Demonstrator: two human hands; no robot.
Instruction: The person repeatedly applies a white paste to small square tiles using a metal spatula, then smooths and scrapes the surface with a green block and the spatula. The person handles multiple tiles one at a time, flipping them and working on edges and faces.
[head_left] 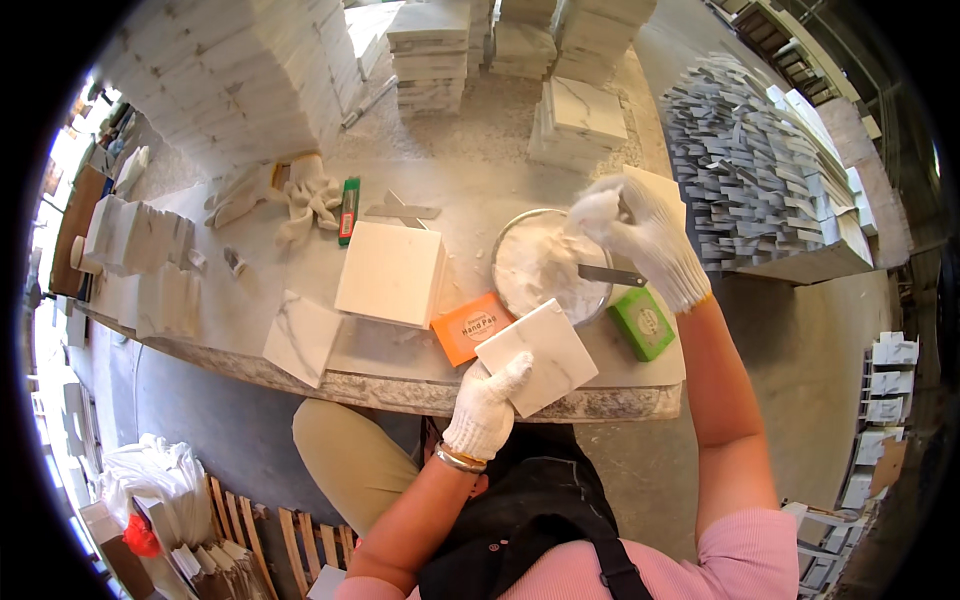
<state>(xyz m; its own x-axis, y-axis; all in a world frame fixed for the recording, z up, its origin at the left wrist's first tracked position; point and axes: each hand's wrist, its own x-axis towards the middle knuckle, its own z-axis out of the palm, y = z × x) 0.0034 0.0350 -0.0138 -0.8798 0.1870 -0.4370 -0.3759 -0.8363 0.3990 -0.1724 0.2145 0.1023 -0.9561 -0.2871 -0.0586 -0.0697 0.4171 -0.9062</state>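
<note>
My left hand, in a white knit glove, grips a square white marble tile with grey veins, thumb on top, at the table's front edge. My right hand, gloved too, hangs over the right side of a round bowl of white paste or powder. Its fingers are curled together and blurred; whatever they hold, if anything, is hidden. A flat metal blade with a hole in one end lies just below this hand, across the bowl's right rim. Beside the bowl are an orange hand pad and a green block.
Left of the bowl stands a stack of square tiles, with a single tile beside it. A green-and-red box, metal strips and loose gloves lie behind. Tall tile stacks fill the back; a loaded pallet stands right.
</note>
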